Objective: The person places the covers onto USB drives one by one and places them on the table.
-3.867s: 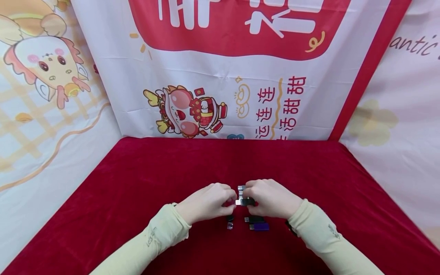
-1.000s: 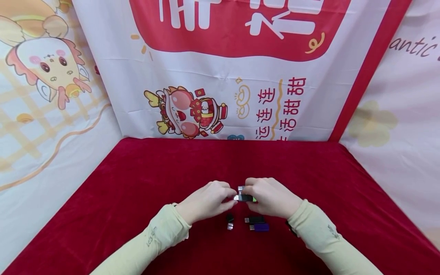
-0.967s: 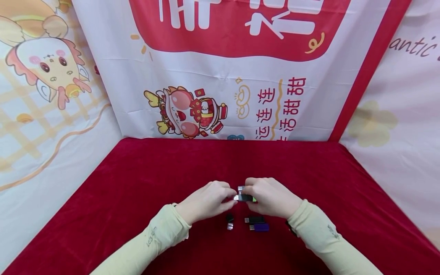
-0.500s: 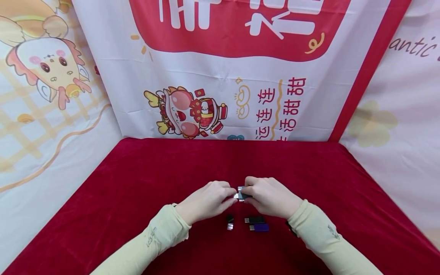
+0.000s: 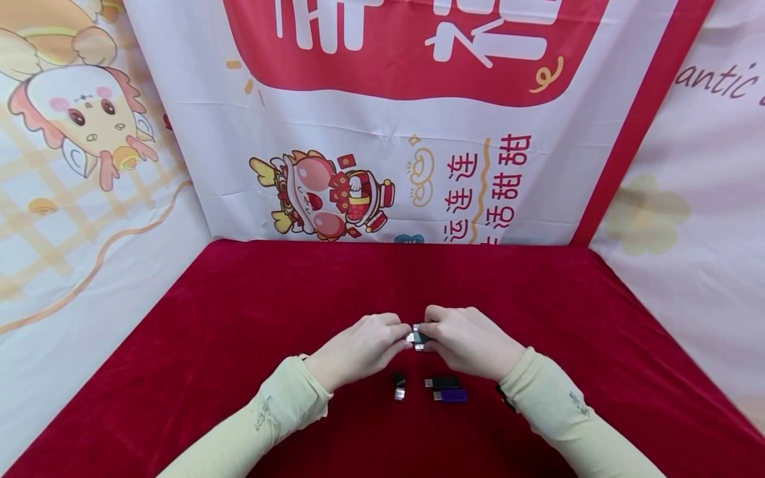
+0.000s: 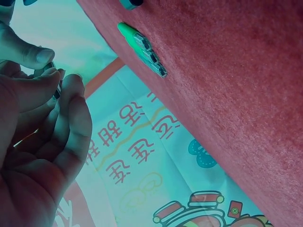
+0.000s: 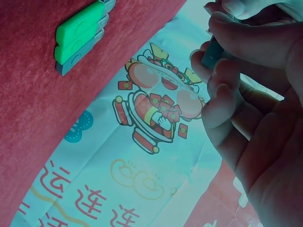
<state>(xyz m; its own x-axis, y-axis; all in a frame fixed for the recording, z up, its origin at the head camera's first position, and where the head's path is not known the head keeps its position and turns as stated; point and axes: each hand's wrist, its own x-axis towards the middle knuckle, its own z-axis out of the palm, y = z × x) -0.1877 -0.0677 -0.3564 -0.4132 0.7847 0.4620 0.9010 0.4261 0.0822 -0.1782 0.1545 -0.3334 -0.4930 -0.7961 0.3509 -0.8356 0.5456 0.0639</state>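
Above the red cloth in the head view, both hands meet at a small USB flash drive with a dark body and a shiny silver end. My left hand pinches the silver end between thumb and fingers. The right hand holds the dark body, seen as a dark block between the fingers in the right wrist view; the fingers cover much of the drive. Beyond the hands in that view, green USB drives lie side by side with a grey-blue drive.
Nearer the body lie a black USB drive and a purple USB drive, silver plugs pointing left. Left of them are a small black piece and a silver piece. A printed cloth wall rises behind the table.
Both hands have shifted slightly farther from the body with the held flash drive, now turned a little in the fingers. The drives and small pieces nearer the body stay in place.
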